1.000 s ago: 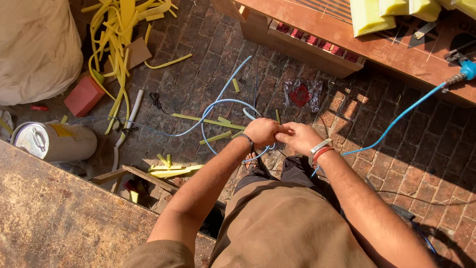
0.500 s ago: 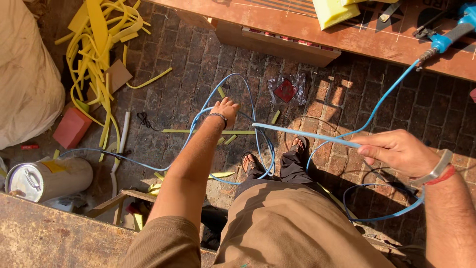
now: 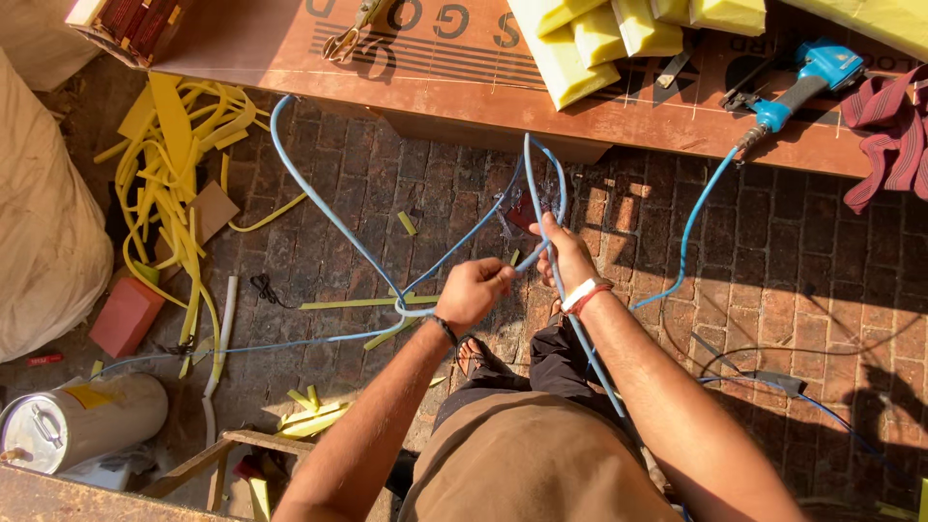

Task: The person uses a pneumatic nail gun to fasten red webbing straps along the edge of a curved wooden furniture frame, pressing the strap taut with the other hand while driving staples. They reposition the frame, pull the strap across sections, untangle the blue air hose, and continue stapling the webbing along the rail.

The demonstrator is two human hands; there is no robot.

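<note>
Saw both hands, left hand (image 3: 471, 293) and right hand (image 3: 563, 253), pinching blue hose (image 3: 329, 217): few loops gathered, long slack left on brick floor (image 3: 773, 251).

Yellow foam strips (image 3: 179, 184), metal can (image 3: 82, 425), red block (image 3: 126, 316)

1. A brick floor (image 3: 773, 290) carries yellow foam strips (image 3: 184, 184) at upper left.
2. Below those strips lie a red block (image 3: 126, 314) and a metal can (image 3: 82, 425).
3. Right of the strips, a plywood board (image 3: 464, 58) bears yellow foam blocks (image 3: 590, 39) and a blue tool (image 3: 802, 82).
</note>
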